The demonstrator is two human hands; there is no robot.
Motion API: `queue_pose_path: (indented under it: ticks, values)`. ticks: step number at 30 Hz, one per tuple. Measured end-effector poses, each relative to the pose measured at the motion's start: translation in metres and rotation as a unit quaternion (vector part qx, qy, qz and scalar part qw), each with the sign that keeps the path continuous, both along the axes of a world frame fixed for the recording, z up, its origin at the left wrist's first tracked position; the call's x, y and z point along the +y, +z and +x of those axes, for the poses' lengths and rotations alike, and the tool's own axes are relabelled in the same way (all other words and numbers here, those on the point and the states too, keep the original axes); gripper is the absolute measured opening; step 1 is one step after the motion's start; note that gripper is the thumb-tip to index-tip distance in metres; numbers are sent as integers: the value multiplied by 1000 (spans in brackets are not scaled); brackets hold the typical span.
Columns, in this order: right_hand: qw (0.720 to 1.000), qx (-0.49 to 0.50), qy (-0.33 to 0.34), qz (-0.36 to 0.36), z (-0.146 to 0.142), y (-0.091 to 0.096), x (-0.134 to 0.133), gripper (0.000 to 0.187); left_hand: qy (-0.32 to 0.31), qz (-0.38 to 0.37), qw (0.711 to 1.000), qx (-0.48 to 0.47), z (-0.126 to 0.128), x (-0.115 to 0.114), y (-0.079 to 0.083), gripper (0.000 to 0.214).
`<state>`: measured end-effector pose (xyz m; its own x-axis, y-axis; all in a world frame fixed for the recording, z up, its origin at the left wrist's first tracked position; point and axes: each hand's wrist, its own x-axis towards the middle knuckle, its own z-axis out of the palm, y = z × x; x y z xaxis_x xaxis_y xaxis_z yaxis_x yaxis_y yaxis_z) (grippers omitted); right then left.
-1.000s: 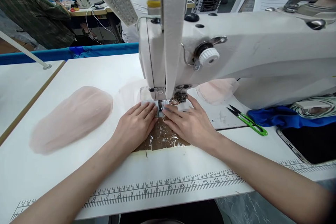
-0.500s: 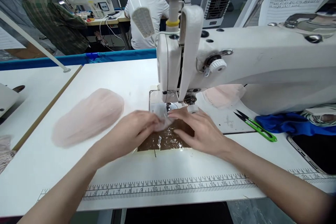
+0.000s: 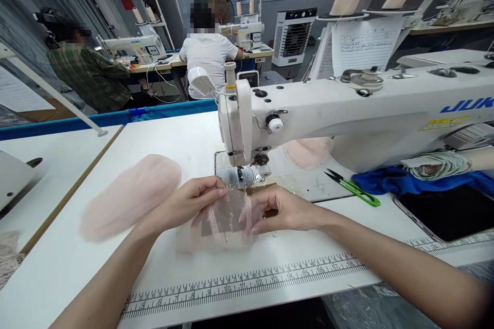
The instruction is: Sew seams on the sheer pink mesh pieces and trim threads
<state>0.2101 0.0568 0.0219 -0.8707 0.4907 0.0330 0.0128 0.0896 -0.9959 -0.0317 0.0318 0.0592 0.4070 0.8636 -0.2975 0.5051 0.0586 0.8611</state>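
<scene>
A sheer pale pink piece of fabric (image 3: 231,218) with bands of white stitched lines is spread between my hands, just in front of the sewing machine (image 3: 239,128). My left hand (image 3: 200,198) pinches its upper left edge between thumb and fingers. On the fabric's right side, my right hand (image 3: 276,208) has its fingers curled, some of them showing through the sheer cloth. Behind the fabric are the needle and presser foot (image 3: 241,175), apart from both hands. Brown tape on the table shows partly beneath the cloth.
Pale pink sheer pieces lie to the left (image 3: 133,195) and behind the needle (image 3: 309,151). Green-handled thread snips (image 3: 355,187), a blue cloth (image 3: 378,181) and a phone (image 3: 443,211) lie at right. A printed ruler (image 3: 231,288) runs along the front edge. Two people sit beyond.
My hands have drawn the sheer fabric from beside the presser foot toward me and spread it out. The camera view has tilted upward, showing more of the room.
</scene>
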Motion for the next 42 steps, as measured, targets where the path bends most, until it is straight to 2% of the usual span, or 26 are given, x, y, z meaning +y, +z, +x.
queue_pose_path:
  ticks: [11,16,20,24,29,31,32,34,35,38,40,42]
  values:
    - [995,17,-1,-100,0,1,2,25,19,7,1000,17,4,0,1,38]
    - [987,10,-77,-139,-2,3,2,22,3,-7,1000,25,1,0,0,38]
    - [987,11,-110,-117,-5,3,0,23,-6,-13,1000,11,2,-1,1,38]
    - [990,13,-122,-75,-8,-1,-5,27,-36,-55,997,-46,14,-5,-5,29]
    - [988,-4,-149,-28,-11,-6,-11,29,-8,-109,989,-103,29,-10,-20,21]
    - [987,-23,-159,14,-9,-7,-12,27,-2,-133,985,-112,30,-10,-22,19]
    - [983,-35,-169,57,-8,-7,-12,24,0,-143,983,-114,30,-9,-22,19]
    - [958,-43,-193,207,-6,-8,-10,16,4,-154,981,-120,28,-8,-21,20]
    - [931,-34,-201,303,-4,-9,-9,12,3,-154,980,-123,28,-8,-20,19]
    - [807,9,-190,559,0,-12,-5,12,-2,-153,981,-118,27,-8,-17,19]
    - [736,11,-180,652,1,-12,-3,13,-11,-152,982,-108,27,-8,-16,21]
    - [695,0,-174,698,3,-11,-3,14,-24,-151,983,-104,26,-8,-17,24]
